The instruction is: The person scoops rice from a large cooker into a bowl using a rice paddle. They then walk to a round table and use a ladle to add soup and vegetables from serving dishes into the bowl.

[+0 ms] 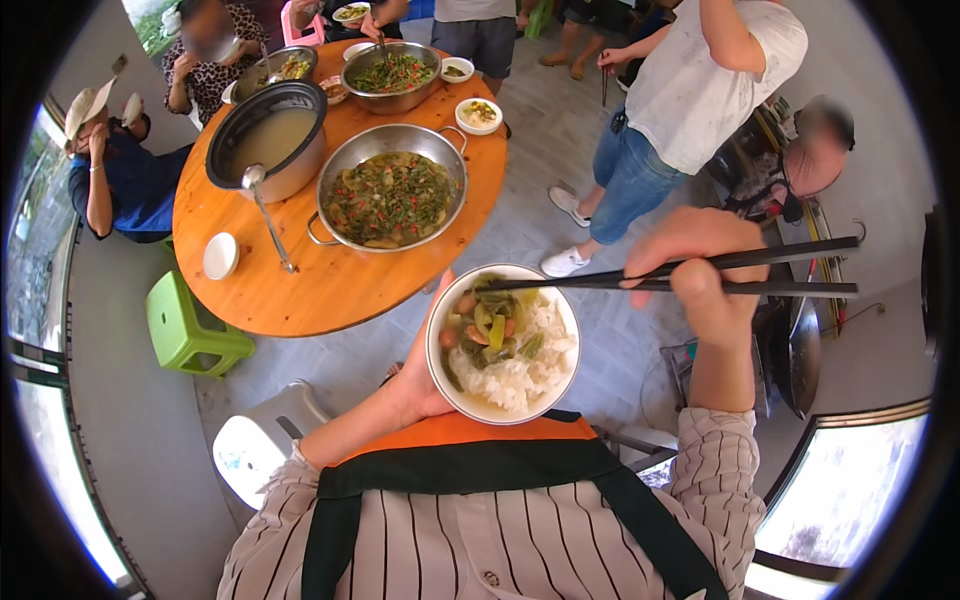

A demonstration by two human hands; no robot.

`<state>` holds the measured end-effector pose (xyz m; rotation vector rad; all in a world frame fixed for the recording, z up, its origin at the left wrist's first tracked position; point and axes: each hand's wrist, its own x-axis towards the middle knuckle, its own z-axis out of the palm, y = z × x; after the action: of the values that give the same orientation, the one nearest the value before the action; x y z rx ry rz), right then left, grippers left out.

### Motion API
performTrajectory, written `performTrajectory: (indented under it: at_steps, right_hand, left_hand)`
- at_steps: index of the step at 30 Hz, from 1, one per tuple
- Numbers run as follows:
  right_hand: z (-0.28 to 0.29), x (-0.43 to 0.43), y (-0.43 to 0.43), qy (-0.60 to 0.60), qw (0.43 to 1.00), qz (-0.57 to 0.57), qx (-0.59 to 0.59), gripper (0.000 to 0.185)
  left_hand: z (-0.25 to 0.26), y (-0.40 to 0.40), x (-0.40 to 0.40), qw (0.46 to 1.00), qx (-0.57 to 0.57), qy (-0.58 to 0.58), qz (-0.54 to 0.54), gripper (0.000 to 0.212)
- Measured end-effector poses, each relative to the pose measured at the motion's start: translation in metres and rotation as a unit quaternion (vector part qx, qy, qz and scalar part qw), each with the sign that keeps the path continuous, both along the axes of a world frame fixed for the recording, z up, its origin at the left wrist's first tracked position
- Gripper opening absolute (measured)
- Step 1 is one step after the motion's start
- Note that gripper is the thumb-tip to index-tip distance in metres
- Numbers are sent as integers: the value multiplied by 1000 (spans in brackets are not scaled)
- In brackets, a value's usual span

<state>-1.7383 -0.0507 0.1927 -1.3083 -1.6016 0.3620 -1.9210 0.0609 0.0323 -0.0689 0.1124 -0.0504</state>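
Observation:
A white bowl [564, 379] with a dark rim line rests in my left hand [421, 375], which wraps around its left side close to my chest. White rice [510, 381] fills its lower right part. Green vegetables [491, 330] with reddish-brown pieces lie in some broth at the upper left. Between the fingers of my right hand [709, 270] is a pair of black chopsticks [585, 282], held nearly level. Their tips reach over the bowl's far edge and touch the greens, or come close to them.
Ahead stands a round wooden table [307, 307] bearing a steel wok [390, 135] of vegetables, a deep pot [300, 161] and a ladle [271, 225]. A green stool [180, 322] and a white stool [247, 450] stand left. A person [675, 112] stands ahead right; several others surround the table.

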Motion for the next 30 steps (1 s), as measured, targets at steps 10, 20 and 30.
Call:
performTrajectory:
  at_steps: [10, 20, 30]
  right_hand:
    - [6, 16, -44, 119, 993, 17, 15, 52]
    - [-35, -2, -24, 195, 973, -114, -48, 35]
    - [-54, -13, -28, 235, 970, -49, -26, 42]
  left_hand:
    - [0, 1, 0, 999, -18, 39, 1, 61]
    - [-20, 0, 6, 979, -167, -120, 18, 51]
    - [-9, 8, 3, 998, -58, -5, 19, 53]
